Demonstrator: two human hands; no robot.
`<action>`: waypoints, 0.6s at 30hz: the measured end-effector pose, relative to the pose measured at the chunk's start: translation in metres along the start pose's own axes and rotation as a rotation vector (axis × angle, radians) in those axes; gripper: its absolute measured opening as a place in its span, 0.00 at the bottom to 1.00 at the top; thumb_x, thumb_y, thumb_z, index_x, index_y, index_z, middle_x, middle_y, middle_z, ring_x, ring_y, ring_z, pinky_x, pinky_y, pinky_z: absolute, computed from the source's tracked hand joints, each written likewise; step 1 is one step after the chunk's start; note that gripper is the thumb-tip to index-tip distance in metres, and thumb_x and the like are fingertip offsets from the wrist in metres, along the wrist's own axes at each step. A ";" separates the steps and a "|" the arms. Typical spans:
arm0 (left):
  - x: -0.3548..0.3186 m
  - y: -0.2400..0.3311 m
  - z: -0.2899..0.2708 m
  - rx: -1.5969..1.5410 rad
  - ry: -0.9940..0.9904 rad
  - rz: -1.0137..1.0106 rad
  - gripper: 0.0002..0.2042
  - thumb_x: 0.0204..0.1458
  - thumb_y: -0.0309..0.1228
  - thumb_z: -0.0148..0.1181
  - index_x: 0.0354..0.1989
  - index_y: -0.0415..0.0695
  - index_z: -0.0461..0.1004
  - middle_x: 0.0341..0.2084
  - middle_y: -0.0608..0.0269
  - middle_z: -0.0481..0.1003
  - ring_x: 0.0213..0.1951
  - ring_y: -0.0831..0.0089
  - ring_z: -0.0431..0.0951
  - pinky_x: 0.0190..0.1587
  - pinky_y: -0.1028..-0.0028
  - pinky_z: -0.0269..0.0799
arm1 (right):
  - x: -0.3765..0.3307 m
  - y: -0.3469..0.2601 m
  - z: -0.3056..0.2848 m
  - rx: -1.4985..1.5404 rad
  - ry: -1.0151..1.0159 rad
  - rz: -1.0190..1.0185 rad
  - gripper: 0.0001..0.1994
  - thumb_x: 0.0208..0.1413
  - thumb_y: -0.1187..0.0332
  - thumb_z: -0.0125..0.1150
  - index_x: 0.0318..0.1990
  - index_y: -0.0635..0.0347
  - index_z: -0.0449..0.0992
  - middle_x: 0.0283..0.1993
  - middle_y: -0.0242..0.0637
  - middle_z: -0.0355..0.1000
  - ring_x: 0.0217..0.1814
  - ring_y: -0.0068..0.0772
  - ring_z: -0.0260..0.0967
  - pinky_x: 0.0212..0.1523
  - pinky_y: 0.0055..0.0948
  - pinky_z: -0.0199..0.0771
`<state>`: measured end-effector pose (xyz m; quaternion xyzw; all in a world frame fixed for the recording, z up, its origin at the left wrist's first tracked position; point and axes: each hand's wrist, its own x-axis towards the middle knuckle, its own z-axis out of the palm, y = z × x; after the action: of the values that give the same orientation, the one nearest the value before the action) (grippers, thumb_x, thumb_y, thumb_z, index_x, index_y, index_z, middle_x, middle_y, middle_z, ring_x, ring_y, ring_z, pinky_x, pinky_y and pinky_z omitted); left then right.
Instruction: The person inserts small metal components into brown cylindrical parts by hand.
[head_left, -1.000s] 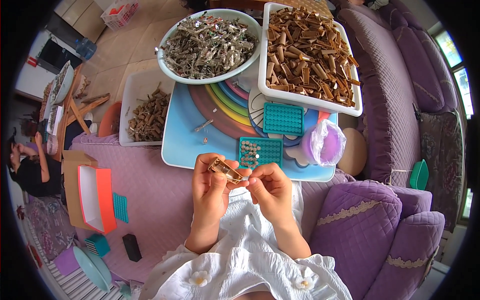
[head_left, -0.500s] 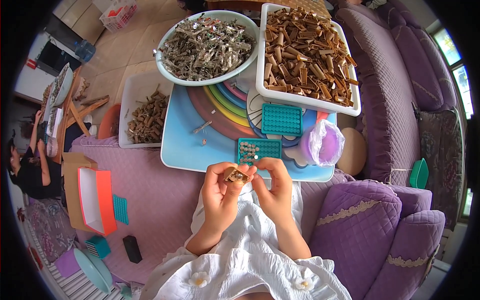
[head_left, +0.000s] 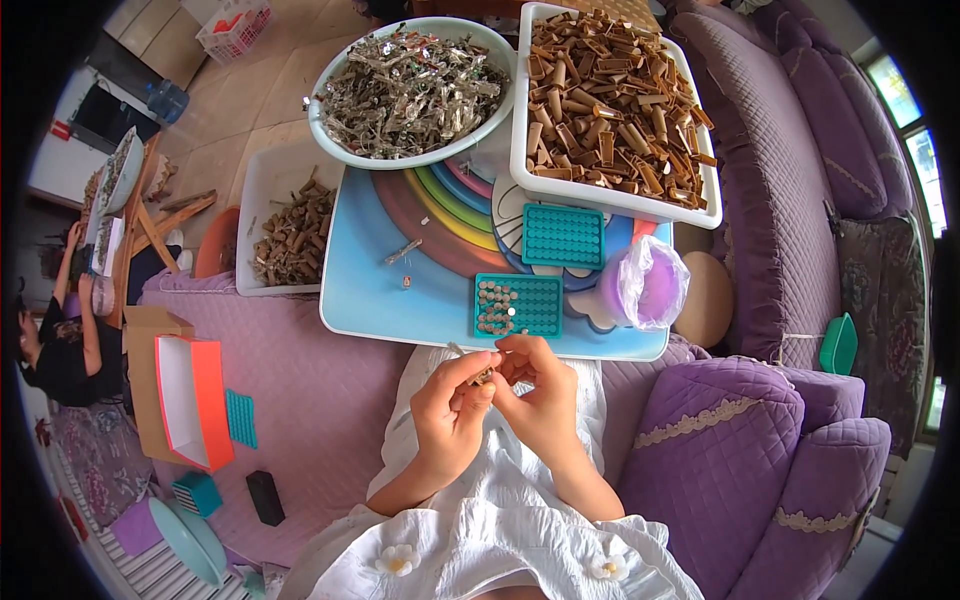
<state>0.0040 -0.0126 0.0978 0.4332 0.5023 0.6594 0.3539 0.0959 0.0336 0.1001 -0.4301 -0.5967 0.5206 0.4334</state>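
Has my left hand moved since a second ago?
Yes. Judged against the near edge of the blue table, your left hand has moved down the picture, toward your body, and slightly right.

I've got this small brownish piece [head_left: 481, 378] between my left hand [head_left: 445, 412] and right hand [head_left: 541, 392], mostly hidden tbh, thin silvery strip [head_left: 456, 348] poking out up-left.
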 end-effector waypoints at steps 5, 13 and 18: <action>-0.001 -0.012 -0.015 0.088 0.075 -0.120 0.11 0.48 0.21 0.51 0.41 0.36 0.66 0.35 0.57 0.71 0.37 0.75 0.72 0.39 0.80 0.67 | 0.000 0.012 0.020 -0.242 -0.030 -0.088 0.09 0.40 0.76 0.58 0.31 0.63 0.67 0.21 0.38 0.67 0.18 0.30 0.66 0.19 0.23 0.66; 0.009 -0.030 -0.052 0.084 0.109 -0.323 0.13 0.49 0.25 0.51 0.44 0.36 0.66 0.32 0.57 0.72 0.35 0.74 0.73 0.38 0.78 0.69 | 0.021 0.047 0.025 -0.253 -0.234 -0.074 0.05 0.41 0.73 0.58 0.26 0.62 0.68 0.20 0.38 0.66 0.18 0.33 0.64 0.18 0.26 0.64; 0.019 -0.031 -0.071 -0.104 0.132 -0.417 0.17 0.49 0.28 0.52 0.46 0.36 0.63 0.31 0.54 0.71 0.32 0.69 0.74 0.35 0.74 0.73 | 0.043 0.121 -0.003 -0.730 0.141 -0.143 0.05 0.42 0.73 0.56 0.29 0.60 0.71 0.25 0.39 0.65 0.28 0.40 0.64 0.28 0.31 0.64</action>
<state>-0.0676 -0.0129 0.0633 0.2570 0.5683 0.6241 0.4706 0.0953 0.0862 -0.0170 -0.5484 -0.7402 0.2113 0.3268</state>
